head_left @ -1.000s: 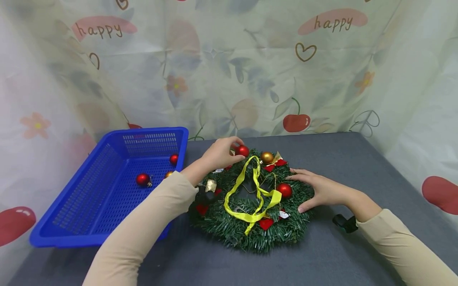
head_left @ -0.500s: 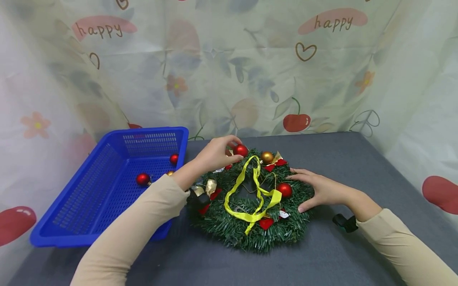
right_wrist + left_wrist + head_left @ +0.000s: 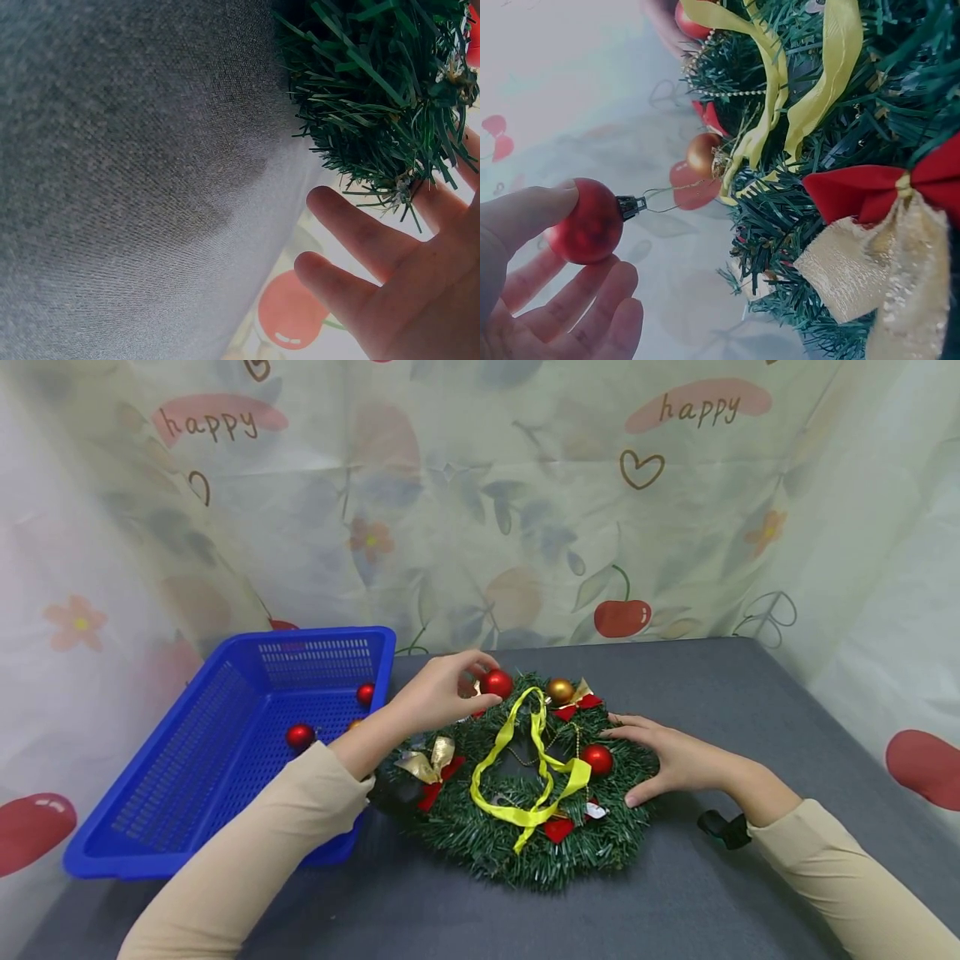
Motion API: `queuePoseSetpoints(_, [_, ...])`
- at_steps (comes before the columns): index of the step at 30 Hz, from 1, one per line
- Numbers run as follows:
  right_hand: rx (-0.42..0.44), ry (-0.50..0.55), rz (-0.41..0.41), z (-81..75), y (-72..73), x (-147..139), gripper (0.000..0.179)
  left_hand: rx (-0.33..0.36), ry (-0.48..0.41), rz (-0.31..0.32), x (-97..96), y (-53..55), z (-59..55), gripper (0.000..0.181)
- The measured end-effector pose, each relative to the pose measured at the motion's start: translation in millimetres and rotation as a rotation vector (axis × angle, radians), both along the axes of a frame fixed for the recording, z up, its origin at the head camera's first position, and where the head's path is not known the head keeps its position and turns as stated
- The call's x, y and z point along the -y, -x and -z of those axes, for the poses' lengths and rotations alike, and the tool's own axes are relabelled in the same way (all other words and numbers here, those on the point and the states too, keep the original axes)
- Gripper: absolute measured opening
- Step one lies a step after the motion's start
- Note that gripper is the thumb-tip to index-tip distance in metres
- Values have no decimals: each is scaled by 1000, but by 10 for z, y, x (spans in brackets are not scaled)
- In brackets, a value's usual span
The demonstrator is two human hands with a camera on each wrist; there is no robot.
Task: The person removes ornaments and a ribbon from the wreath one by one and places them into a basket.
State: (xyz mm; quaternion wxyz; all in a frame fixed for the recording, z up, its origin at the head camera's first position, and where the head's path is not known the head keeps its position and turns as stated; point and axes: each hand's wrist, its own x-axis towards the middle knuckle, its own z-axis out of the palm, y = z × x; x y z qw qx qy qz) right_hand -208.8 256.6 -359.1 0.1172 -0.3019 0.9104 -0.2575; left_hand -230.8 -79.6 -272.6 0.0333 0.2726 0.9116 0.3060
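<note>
My left hand [image 3: 438, 692] pinches a red bauble [image 3: 497, 683] between thumb and fingers over the back left of a green tinsel wreath [image 3: 517, 864]. In the left wrist view, the bauble's dark cap and thin hanging loop [image 3: 660, 199] point toward the wreath. The right hand [image 3: 678, 760] rests at the wreath's right side, its fingers spread along the outer edge. On the wreath sit a yellow ribbon [image 3: 510, 814], a gold bauble [image 3: 560, 691], another red bauble [image 3: 597, 760] and red-and-gold bows [image 3: 425, 764]. Part of the left rim is hidden by the left wrist.
A blue perforated basket [image 3: 187, 864] stands left of the wreath on the grey table [image 3: 720, 693]. Inside are red baubles [image 3: 300, 737] and a partly hidden gold one. A printed curtain [image 3: 480, 527] hangs behind the table.
The left hand has drifted left and slightly toward me with the red bauble, uncovering more of the left bow. The right hand and the wreath stay in place.
</note>
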Motion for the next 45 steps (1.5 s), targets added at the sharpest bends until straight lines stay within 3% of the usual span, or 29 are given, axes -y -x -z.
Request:
queuePoseSetpoints(10, [0,-2,6,-20,-21,7,85,-22,-8,-34,121,-109,-4,40])
queuePoseSetpoints(27, [4,-2,5,-19,-20,8,85,7,-114,-47,355,-205,-12,39])
queuePoseSetpoints(45, [10,2,7,8,-2,-5,85,21,-153,-119,598,-267,-65,36])
